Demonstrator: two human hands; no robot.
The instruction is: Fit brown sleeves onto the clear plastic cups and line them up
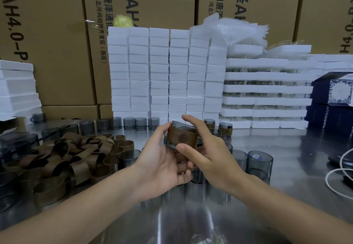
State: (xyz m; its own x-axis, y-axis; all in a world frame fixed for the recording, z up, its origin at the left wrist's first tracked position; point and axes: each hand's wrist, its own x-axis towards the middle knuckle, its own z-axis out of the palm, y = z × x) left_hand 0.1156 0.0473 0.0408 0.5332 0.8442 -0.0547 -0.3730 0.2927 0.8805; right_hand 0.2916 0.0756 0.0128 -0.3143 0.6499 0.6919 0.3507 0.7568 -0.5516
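Cup wearing a brown sleeve is gripped by left hand underneath and pinched by right hand.

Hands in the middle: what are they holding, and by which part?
A brown-sleeved clear cup: left hand grips its left side, right hand pinches its top and bottom edges.

Storeroom backdrop, steel counter
Foam block stack on counter; printed cardboard cartons behind it; blue patterned box right of it.
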